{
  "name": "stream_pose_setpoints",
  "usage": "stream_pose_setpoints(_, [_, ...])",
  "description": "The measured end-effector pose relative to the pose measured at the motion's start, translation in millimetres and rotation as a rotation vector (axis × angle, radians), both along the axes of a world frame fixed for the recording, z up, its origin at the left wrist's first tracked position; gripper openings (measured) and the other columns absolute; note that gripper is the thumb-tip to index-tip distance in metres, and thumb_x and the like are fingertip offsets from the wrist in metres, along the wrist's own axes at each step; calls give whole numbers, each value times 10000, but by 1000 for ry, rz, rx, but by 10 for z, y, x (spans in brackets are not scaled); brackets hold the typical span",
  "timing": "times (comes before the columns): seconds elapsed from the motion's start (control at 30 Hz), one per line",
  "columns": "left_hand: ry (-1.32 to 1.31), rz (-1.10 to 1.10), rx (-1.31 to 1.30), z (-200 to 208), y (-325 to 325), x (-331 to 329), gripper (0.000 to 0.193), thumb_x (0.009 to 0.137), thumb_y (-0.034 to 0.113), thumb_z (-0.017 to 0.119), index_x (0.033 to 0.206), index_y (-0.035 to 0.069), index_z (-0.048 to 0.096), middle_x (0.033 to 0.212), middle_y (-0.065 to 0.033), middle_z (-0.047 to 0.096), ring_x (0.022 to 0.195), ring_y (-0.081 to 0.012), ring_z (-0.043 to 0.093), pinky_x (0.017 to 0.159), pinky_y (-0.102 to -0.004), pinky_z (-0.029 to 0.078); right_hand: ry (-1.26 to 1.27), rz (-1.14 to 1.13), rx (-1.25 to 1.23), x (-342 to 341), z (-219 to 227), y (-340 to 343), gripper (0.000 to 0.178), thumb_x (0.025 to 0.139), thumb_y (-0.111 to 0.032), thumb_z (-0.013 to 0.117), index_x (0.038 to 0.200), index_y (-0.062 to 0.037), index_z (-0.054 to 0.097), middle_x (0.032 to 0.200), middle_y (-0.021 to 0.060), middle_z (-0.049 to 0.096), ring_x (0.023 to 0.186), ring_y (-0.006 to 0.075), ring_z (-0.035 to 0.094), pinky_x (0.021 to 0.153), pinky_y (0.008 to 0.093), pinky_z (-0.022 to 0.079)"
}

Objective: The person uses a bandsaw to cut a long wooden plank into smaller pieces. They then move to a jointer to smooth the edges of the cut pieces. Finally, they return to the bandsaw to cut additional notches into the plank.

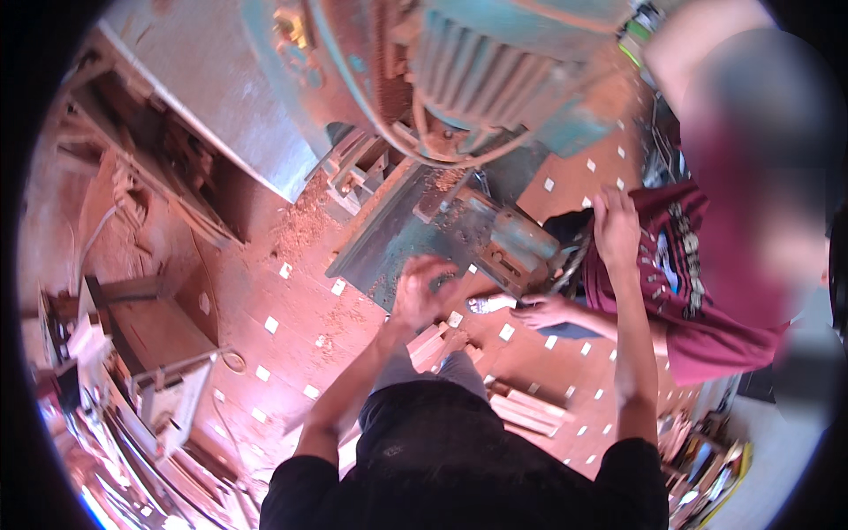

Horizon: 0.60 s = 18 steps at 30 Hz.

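Note:
My left hand [422,290] hangs over the near end of a dark metal machine table [389,225], fingers loosely curved and apart, slightly blurred, with nothing visible in it. My right hand [616,231] is raised at the right, its fingers stretched out beside the maroon shirt [689,265] of a co-worker; whether it touches the cloth I cannot tell. Beyond my left hand stands a large teal machine with a ribbed motor housing [481,66]. A rusty block-like fitting [521,247] sits at the table's right side. The co-worker's hand [543,311] reaches in low.
Sawdust and wood shavings [305,216] cover the tiled floor. Cut wood strips [530,411] lie by my legs. A pale flat panel [212,79] stands at upper left, a wooden frame [159,309] at left. More offcuts [707,459] are piled at lower right.

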<state>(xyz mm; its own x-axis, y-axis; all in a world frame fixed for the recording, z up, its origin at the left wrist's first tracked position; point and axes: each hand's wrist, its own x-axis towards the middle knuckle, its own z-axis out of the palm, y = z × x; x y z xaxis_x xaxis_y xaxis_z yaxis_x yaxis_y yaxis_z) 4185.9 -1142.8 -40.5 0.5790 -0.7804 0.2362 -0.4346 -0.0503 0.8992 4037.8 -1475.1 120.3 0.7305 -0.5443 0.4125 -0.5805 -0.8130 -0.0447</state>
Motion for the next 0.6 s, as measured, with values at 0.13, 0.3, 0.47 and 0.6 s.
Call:
stream_pose_setpoints(0.13, [793, -513, -688, 1591, 645, -193, 366, 971, 353, 786, 1076, 4, 748, 1055, -113, 707, 981, -279, 662, 872, -416, 527, 51, 433, 206, 36, -33, 773, 284, 983, -174, 689, 1203, 3, 667, 1232, 207, 686, 1142, 420, 643, 1030, 491, 486])
stream_pose_setpoints(0.3, [765, -864, -1401, 1367, 504, -294, 316, 1009, 291, 689, 1134, 3, 721, 1096, -150, 657, 1008, -308, 596, 893, -432, 453, 306, 522, 49, 29, -212, 1033, 320, 1013, -226, 617, 1242, -11, 673, 1284, 173, 681, 1259, 415, 606, 1133, 512, 408])
stream_pose_setpoints(0.47, [953, -510, -1255, 652, 612, -69, 293, 999, 274, 698, 1108, 3, 725, 1072, -142, 656, 985, -303, 590, 878, -429, 447, 39, 171, 135, 108, -229, 368, 365, 1126, -260, 499, 1267, 32, 666, 1197, 199, 709, 1100, 328, 682, 998, 406, 507])
stream_pose_setpoints(0.6, [1066, 138, -979, -623, 499, 601, 276, 991, 260, 705, 1087, 2, 728, 1053, -136, 656, 967, -300, 585, 867, -426, 442, -56, 51, 10, -149, -164, 100, 338, 1124, -199, 488, 1266, 70, 635, 1231, 183, 689, 1169, 290, 650, 1063, 387, 467])
